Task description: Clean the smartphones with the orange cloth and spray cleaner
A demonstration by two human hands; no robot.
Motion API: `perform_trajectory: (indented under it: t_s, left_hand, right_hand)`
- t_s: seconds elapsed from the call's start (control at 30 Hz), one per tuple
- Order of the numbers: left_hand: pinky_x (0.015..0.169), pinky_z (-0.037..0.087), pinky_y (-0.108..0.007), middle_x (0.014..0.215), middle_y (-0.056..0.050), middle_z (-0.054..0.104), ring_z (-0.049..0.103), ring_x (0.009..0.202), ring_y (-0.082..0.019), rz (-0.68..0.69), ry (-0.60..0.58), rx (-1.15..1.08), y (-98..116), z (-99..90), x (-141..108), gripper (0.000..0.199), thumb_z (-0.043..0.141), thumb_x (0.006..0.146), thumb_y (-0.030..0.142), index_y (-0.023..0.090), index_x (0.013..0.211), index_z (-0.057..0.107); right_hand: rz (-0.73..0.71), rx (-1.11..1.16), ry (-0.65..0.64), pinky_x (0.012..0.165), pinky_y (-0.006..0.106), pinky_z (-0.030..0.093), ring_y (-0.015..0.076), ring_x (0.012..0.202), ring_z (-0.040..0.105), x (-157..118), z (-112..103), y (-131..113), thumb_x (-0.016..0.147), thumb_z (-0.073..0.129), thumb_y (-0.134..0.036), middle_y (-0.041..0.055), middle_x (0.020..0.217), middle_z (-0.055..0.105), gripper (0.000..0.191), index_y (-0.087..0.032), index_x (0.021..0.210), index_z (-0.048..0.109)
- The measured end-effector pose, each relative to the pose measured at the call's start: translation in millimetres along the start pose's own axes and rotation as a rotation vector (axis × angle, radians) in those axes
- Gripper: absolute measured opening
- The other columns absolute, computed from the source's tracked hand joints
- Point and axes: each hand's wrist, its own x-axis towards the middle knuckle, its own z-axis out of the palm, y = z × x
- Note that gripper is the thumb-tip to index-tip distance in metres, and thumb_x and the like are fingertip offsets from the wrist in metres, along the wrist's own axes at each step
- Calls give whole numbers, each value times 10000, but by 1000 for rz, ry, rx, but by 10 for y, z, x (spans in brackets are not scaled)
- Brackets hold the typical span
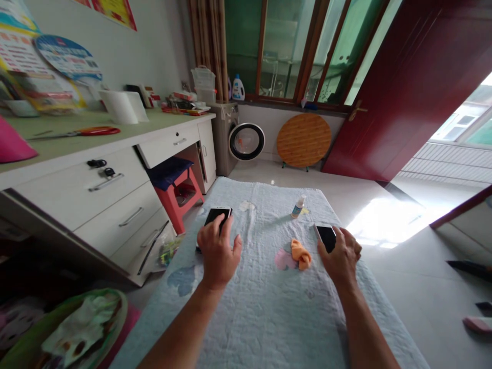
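Note:
A white-framed smartphone with a dark screen (216, 214) lies at the left of the cloth-covered surface (253, 307). My left hand (218, 251) rests over it, fingers stretched across the screen and thumb held apart. On the right, my right hand (341, 259) grips a second, smaller white-edged smartphone (326, 237), with the thumb at its lower left edge and the fingers along its right side. Between the hands lies a crumpled orange cloth (300, 254). Beyond it stands a small spray bottle (297, 207) with a white cap and blue label.
A desk (161, 128) on the left carries scissors (96, 131) and a paper roll (121, 106). Under it is a red stool (179, 197). A washing machine with its round door (247, 142) open stands behind. A full basket (123, 312) sits at lower left.

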Motion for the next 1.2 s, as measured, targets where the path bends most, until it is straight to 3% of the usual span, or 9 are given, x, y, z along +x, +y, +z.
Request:
perform_trajectory:
  t_s: [0.1, 0.2, 0.4, 0.97, 1.2]
  left_hand:
    - [999, 283, -551, 1336, -212, 468, 439, 1189, -382, -114, -6, 154, -164, -4, 92, 600, 600, 813, 404, 128, 1324, 450]
    - [928, 355, -518, 1263, -229, 508, 494, 1114, -384, -173, -101, 266, -272, 6, 123, 708, 608, 784, 499, 91, 1335, 430]
    - [838, 423, -430, 1068, -184, 603, 568, 984, -336, -205, -237, 338, -331, 12, 126, 707, 609, 769, 507, 86, 1315, 447]
    - [793, 420, -467, 1069, -188, 556, 519, 957, -359, -323, -160, 339, -310, 58, 144, 741, 630, 706, 483, 121, 1326, 446]
    - [837, 385, -501, 1127, -201, 508, 475, 1020, -379, -286, -44, 249, -264, 11, 145, 760, 630, 716, 425, 111, 1368, 400]
  right_hand:
    - [-150, 89, -1, 995, 503, 316, 321, 1188, 419, -53, -18, -150, 791, 516, -392, 151, 1270, 494, 496, -178, 1238, 526]
    - [-242, 155, -43, 991, 484, 341, 300, 1158, 450, -124, -27, -300, 803, 524, -356, 131, 1252, 510, 445, -193, 1216, 545]
    - [-313, 220, -113, 954, 476, 387, 289, 1121, 451, -235, 13, -430, 834, 519, -348, 115, 1215, 535, 356, -203, 1149, 601]
    - [-328, 227, -164, 937, 441, 426, 265, 1053, 481, -261, 28, -455, 832, 528, -304, 99, 1167, 559, 309, -205, 1102, 640]
    - [-297, 258, -161, 927, 451, 426, 272, 1048, 488, -260, 46, -421, 842, 518, -329, 104, 1155, 561, 308, -194, 1088, 647]
